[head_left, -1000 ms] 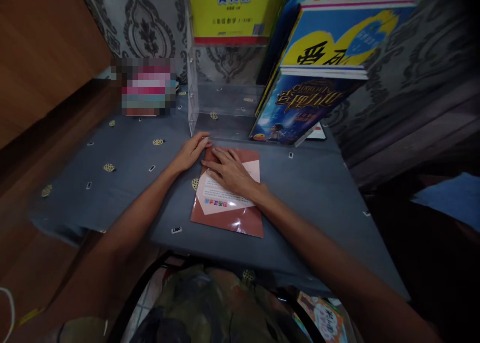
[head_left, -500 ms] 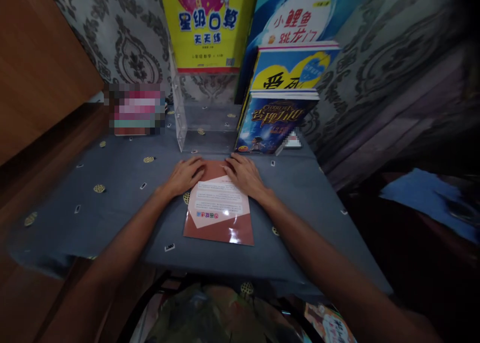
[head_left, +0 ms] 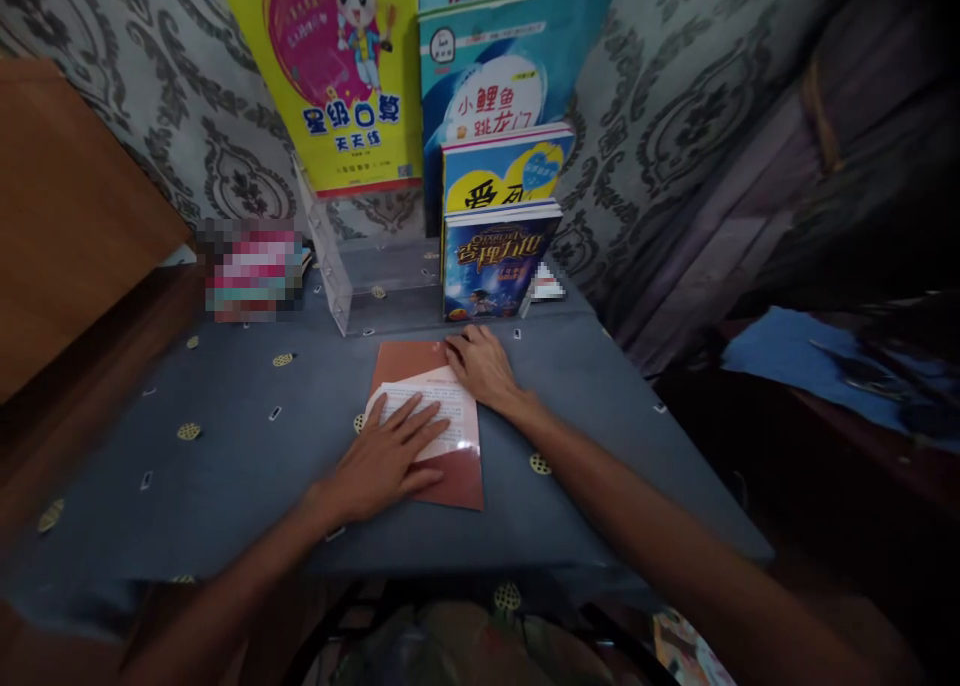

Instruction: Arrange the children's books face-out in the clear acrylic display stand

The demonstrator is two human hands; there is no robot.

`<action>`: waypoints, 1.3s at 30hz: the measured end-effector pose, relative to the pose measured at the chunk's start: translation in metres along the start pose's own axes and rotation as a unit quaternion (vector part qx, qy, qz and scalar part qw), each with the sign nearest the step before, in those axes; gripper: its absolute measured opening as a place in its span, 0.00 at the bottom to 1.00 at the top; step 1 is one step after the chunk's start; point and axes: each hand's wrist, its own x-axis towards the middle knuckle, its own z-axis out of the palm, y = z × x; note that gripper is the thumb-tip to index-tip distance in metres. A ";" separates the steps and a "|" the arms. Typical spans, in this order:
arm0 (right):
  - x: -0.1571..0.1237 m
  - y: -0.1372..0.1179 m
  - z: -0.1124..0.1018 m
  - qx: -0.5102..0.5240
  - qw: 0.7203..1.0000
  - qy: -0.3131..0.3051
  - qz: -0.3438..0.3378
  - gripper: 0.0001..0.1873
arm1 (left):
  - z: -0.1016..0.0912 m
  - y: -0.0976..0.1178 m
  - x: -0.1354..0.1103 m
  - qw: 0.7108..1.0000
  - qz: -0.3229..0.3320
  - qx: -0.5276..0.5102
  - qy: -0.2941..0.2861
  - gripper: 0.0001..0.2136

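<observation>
A thin brown-red book (head_left: pixel 465 481) lies flat in front of me, a pale panel of upside-down print on its upward cover. My left hand (head_left: pixel 390 456) rests palm down across its lower left part, fingers spread, hiding some of the print. At the far right corner of the book is my right hand (head_left: pixel 484 371); its fingers are bent together over the edge, with the thumb side against the cover. Just beyond it stands a stack of upright books, the front one a dark blue book (head_left: pixel 491 276).
A clear plastic rack (head_left: pixel 337 286) holds a yellow workbook (head_left: pixel 360 156) on its left and several books on its right. Blurred pink books (head_left: pixel 259 266) lie at the back left. A patterned grey-blue cloth (head_left: pixel 225 496) covers the table. Blue fabric (head_left: pixel 795 366) lies at the right.
My left hand has moved from the book's far left corner down onto its cover, fingers now spread. My right hand stays at the far right corner. The view has shifted.
</observation>
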 end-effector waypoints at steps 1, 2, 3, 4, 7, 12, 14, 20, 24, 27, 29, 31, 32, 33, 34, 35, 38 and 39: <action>-0.003 0.002 -0.003 -0.003 1.000 -0.001 0.007 0.18 | -0.004 -0.009 0.000 1.000 0.013 -0.002 -0.011 0.28; -0.007 0.005 -0.006 -0.003 1.000 -0.003 0.014 0.18 | -0.009 -0.018 0.000 0.999 0.026 -0.006 -0.023 0.28; -0.012 0.007 -0.009 -0.001 1.000 -0.006 0.023 0.18 | -0.014 -0.027 -0.001 0.999 0.037 -0.012 -0.036 0.28; -0.016 0.010 -0.012 0.005 0.999 -0.008 0.031 0.18 | -0.018 -0.036 -0.001 0.998 0.039 -0.020 -0.044 0.28; -0.031 0.016 -0.019 0.043 0.997 -0.011 0.063 0.17 | -0.030 -0.058 0.000 0.998 0.012 -0.050 -0.034 0.25; -0.042 0.021 -0.020 0.108 0.990 0.014 0.091 0.17 | -0.037 -0.067 0.035 0.997 -0.046 -0.055 0.034 0.19; -0.042 0.022 -0.019 0.122 0.987 0.023 0.100 0.17 | -0.032 -0.066 0.060 0.995 -0.069 -0.032 0.059 0.19; -0.038 0.027 -0.023 0.183 0.974 0.021 0.130 0.16 | 0.000 -0.075 0.109 0.989 -0.100 -0.018 0.105 0.21; -0.033 0.035 -0.027 0.263 0.955 0.015 0.134 0.15 | 0.012 -0.082 0.112 0.986 -0.103 -0.031 0.124 0.21; -0.031 0.040 -0.027 0.312 0.941 0.017 0.129 0.16 | 0.013 -0.082 0.110 0.986 -0.104 -0.032 0.127 0.21; -0.030 0.043 -0.027 0.333 0.935 0.013 0.123 0.16 | 0.011 -0.080 0.110 0.986 -0.099 -0.025 0.130 0.21; -0.029 0.044 -0.026 0.346 0.930 0.010 0.122 0.17 | 0.009 -0.075 0.110 0.988 -0.084 -0.020 0.128 0.20; -0.029 0.045 -0.026 0.349 0.929 0.009 0.123 0.18 | 0.008 -0.072 0.110 0.989 -0.072 -0.022 0.125 0.20; -0.029 0.045 -0.025 0.351 0.928 0.009 0.124 0.18 | 0.007 -0.068 0.110 0.991 -0.056 -0.027 0.119 0.19; -0.029 0.045 -0.025 0.351 0.928 0.009 0.124 0.18 | 0.005 -0.063 0.110 0.993 -0.039 -0.034 0.109 0.19; -0.029 0.045 -0.025 0.351 0.928 0.010 0.124 0.18 | 0.004 -0.058 0.109 0.994 -0.023 -0.041 0.096 0.19; -0.030 0.045 -0.025 0.344 0.931 0.009 0.119 0.18 | -0.002 -0.044 0.109 0.997 0.004 -0.048 0.060 0.19; -0.030 0.045 -0.025 0.340 0.933 0.009 0.117 0.18 | -0.003 -0.040 0.109 0.998 0.006 -0.047 0.052 0.19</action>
